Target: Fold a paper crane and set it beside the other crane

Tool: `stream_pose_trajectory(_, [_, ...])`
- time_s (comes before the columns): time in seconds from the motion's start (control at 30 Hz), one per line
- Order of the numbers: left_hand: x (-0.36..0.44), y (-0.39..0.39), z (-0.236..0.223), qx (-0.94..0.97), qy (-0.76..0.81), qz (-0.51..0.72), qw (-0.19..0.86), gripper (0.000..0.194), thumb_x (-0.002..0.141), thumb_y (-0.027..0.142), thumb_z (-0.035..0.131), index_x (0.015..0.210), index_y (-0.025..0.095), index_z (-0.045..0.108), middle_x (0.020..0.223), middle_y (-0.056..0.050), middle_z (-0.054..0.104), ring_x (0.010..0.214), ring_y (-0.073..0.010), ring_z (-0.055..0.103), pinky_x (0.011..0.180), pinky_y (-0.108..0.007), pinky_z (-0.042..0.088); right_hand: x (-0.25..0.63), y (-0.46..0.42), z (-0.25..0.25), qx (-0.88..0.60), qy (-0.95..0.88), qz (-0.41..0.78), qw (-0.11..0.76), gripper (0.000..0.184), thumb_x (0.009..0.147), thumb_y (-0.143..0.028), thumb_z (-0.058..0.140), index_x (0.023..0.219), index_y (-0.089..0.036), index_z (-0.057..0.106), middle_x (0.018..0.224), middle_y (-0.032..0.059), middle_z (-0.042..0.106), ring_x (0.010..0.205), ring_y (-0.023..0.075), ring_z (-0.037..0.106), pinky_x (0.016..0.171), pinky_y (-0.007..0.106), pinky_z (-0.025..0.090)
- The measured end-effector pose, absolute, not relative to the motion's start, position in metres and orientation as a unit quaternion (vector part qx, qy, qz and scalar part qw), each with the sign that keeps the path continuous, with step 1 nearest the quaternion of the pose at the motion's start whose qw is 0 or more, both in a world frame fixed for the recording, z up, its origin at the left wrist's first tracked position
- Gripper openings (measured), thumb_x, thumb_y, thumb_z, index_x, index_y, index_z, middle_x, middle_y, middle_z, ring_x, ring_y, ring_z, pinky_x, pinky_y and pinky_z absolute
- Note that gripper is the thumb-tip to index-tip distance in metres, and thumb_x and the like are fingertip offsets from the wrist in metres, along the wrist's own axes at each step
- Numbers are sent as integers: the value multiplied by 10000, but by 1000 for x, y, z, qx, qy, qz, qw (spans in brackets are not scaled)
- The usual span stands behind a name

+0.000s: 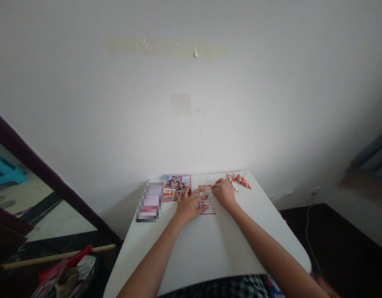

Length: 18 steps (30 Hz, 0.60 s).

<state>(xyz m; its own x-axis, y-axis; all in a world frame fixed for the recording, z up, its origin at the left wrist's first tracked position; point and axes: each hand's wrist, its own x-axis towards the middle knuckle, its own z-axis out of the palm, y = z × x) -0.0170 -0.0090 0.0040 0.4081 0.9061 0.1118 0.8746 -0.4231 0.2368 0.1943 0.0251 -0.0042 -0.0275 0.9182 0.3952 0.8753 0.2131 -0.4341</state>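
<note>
A small printed leaflet [211, 209], white with red edges, lies flat on the white table [206, 244]. My left hand [190, 205] is spread across its left side, fingers apart, with some fingertips resting on the leaflet. At the upper right corner, my right hand [224, 193] has its thumb and fingers pinched together on the leaflet's edge. Just beyond that hand sits a red-and-white folded paper figure [243, 181], which resembles an origami crane. A glossy flyer [177, 182] with a picture of people lies behind my left hand, partly covered by its fingers.
A pixelated, phone-like item [149, 203] lies at the table's left side. The table's far edge meets a white wall [191, 140] with old tape marks. Bags [70, 273] and a wooden stick [59, 255] are on the floor at left; a cable [307, 223] hangs at right.
</note>
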Motion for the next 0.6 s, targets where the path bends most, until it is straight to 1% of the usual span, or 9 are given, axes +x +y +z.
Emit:
stream_pose_trajectory(0.1, [-17, -9, 5, 836, 533, 109, 69, 464, 877, 670, 520, 1326, 561, 563, 1589, 102, 413, 1501, -446, 175, 1082, -843, -72, 190, 31, -1, -640, -706, 28, 301, 196, 921, -256, 602, 932, -222, 795, 1053, 91, 662, 1043, 226, 576, 943, 313, 434])
stream_pose_trajectory(0.23, [-17, -9, 6, 835, 534, 111, 73, 457, 875, 682, 509, 1317, 578, 558, 1585, 118, 415, 1504, -448, 171, 1062, -858, -85, 187, 34, 0, -661, -690, 24, 292, 209, 929, -273, 588, 929, -223, 791, 1054, 85, 661, 1019, 223, 574, 926, 315, 429])
stream_pose_trajectory(0.4, [-16, -9, 6, 835, 534, 109, 75, 476, 868, 697, 503, 1329, 587, 543, 1586, 118, 415, 1513, -439, 153, 1089, -833, -82, 186, 34, 1, -670, -684, 21, 287, 218, 936, -300, 580, 948, -232, 787, 1057, 82, 658, 1037, 220, 572, 950, 315, 414])
stream_pose_trajectory(0.6, [-17, -10, 7, 834, 535, 107, 82, 472, 877, 695, 489, 1332, 579, 544, 1592, 107, 408, 1519, -440, 128, 1062, -841, -127, 190, 34, 3, -664, -699, 27, 262, 202, 931, -284, 589, 960, -240, 784, 1110, 83, 650, 1058, 219, 573, 955, 319, 418])
